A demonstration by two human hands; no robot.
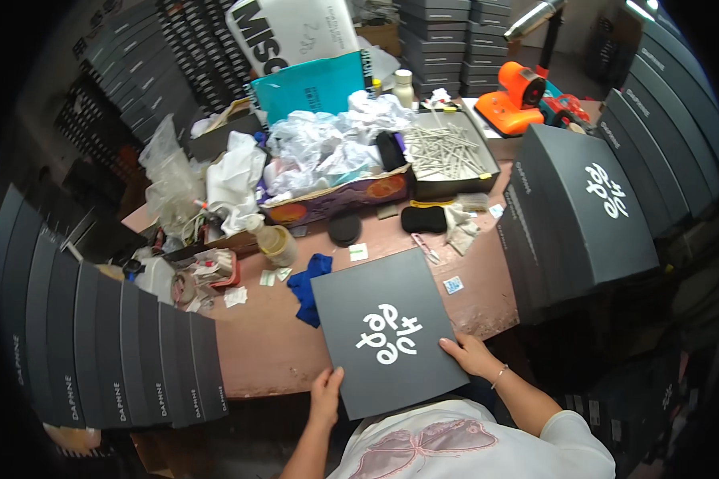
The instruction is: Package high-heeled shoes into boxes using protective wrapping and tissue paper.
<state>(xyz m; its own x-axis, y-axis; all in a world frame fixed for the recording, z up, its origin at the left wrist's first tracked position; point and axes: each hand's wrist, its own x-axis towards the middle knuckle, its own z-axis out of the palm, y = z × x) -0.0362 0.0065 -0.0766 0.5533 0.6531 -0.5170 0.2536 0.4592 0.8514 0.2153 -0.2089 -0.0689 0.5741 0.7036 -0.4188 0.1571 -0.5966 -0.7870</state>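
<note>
A flat black square box lid (383, 327) with a white emblem lies on the brown table (264, 351), its near edge over the table's front. My left hand (326, 393) grips its near left corner, thumb on top. My right hand (470, 355) rests on its right edge, fingers on the lid. A blue cloth (305, 286) lies partly under the lid's far left corner.
Rows of black boxes stand on edge at the left (128, 351) and right (575, 207). Behind the lid are a glue bottle (276, 242), a tray of metal pins (447, 152), a cardboard box of crumpled plastic (327, 152), small scissors (428, 251) and an orange tool (515, 96).
</note>
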